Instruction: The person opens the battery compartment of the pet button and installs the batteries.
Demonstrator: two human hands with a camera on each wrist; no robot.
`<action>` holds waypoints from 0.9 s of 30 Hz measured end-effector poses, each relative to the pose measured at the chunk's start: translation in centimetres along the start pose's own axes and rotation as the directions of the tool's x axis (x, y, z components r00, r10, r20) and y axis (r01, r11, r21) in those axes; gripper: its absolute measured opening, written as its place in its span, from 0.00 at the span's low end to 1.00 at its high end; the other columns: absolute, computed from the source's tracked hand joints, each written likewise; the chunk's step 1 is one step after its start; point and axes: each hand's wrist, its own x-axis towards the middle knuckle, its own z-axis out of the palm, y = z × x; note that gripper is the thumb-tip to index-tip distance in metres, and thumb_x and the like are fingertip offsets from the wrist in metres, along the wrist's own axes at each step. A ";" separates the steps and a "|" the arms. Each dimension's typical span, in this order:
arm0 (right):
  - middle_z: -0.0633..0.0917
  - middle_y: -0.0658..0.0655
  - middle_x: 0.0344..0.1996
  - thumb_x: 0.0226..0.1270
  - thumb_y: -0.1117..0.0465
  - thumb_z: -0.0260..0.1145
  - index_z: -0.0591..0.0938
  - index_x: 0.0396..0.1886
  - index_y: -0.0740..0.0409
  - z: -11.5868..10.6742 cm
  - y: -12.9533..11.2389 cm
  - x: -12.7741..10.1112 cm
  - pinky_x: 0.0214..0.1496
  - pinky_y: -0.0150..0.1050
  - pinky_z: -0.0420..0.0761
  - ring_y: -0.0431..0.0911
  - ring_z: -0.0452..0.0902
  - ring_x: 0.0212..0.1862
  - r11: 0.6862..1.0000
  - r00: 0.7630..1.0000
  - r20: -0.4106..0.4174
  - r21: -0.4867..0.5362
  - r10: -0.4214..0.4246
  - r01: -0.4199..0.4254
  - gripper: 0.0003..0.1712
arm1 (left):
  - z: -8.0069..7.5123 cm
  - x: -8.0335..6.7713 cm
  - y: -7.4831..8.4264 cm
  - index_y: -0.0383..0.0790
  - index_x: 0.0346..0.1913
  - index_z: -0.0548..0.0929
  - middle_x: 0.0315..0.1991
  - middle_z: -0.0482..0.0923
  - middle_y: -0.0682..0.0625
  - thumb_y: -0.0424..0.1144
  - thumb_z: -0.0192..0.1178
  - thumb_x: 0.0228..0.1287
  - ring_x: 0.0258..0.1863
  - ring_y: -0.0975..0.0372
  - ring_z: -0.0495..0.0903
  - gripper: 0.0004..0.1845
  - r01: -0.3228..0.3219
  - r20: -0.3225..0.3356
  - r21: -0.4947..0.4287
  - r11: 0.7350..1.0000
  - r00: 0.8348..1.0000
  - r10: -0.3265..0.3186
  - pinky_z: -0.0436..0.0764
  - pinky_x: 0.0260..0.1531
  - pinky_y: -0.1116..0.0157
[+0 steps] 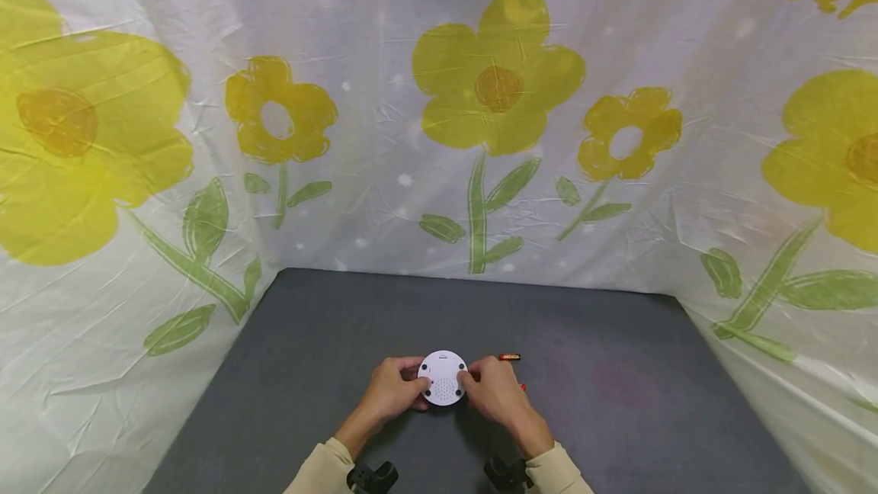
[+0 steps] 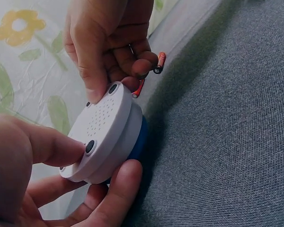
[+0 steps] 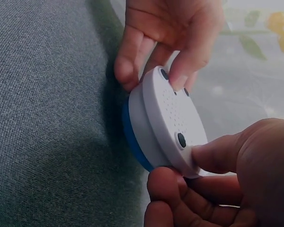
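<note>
A round white device [image 1: 442,376] with black rubber feet and a patch of small holes is held between both hands, its underside turned up. Its blue lower edge [image 3: 136,137] shows in both wrist views. My left hand [image 1: 395,387] grips one side, thumb on the white face and fingers curled beneath. Opposite it, my right hand [image 1: 495,387] pinches the other side, thumb on the face near a foot and fingers under the rim. Just beyond the right hand lies a red and black battery [image 1: 510,357]. Another red battery [image 2: 138,88] is partly hidden by that hand.
The dark grey cloth-covered table [image 1: 384,311] spreads out around the hands. A white curtain [image 1: 370,197] printed with yellow flowers hangs along its back and sides. Black camera mounts [image 1: 373,476] sit on both wrists.
</note>
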 end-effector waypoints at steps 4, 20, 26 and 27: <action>0.80 0.44 0.11 0.75 0.59 0.68 0.89 0.27 0.56 0.1 0.0 0.0 0.19 0.36 0.73 0.39 0.74 0.17 1.000 1.000 0.003 0.000 0.012 -0.012 0.14 | 0.0 0.0 0.0 0.22 0.64 0.83 0.41 0.90 0.40 0.25 0.67 0.64 0.24 0.59 0.89 0.25 0.010 0.011 -0.006 1.000 1.000 -0.010 0.93 0.28 0.58; 0.81 0.46 0.14 0.74 0.57 0.69 0.90 0.30 0.56 0.3 0.2 0.2 0.22 0.37 0.74 0.40 0.75 0.20 0.999 1.000 -0.007 -0.039 0.026 -0.027 0.12 | -0.1 0.2 0.2 0.20 0.66 0.81 0.41 0.91 0.40 0.26 0.67 0.67 0.28 0.59 0.91 0.25 0.079 0.030 -0.010 0.997 0.996 -0.078 0.94 0.30 0.59; 0.87 0.49 0.28 0.64 0.63 0.76 0.90 0.44 0.61 0.2 0.0 0.7 0.33 0.38 0.80 0.41 0.80 0.31 0.978 0.983 -0.131 -0.181 -0.132 0.107 0.11 | 0.0 0.1 0.3 0.21 0.67 0.80 0.40 0.90 0.41 0.27 0.67 0.67 0.29 0.59 0.90 0.26 0.110 0.017 -0.011 0.994 0.994 -0.109 0.94 0.30 0.59; 0.87 0.50 0.30 0.62 0.64 0.76 0.89 0.45 0.62 0.2 -0.1 0.8 0.35 0.38 0.81 0.41 0.80 0.32 0.971 0.974 -0.150 -0.197 -0.168 0.137 0.12 | 0.0 0.1 0.2 0.20 0.67 0.80 0.39 0.90 0.41 0.27 0.67 0.67 0.29 0.59 0.90 0.26 0.112 0.016 -0.015 0.994 0.994 -0.112 0.94 0.30 0.59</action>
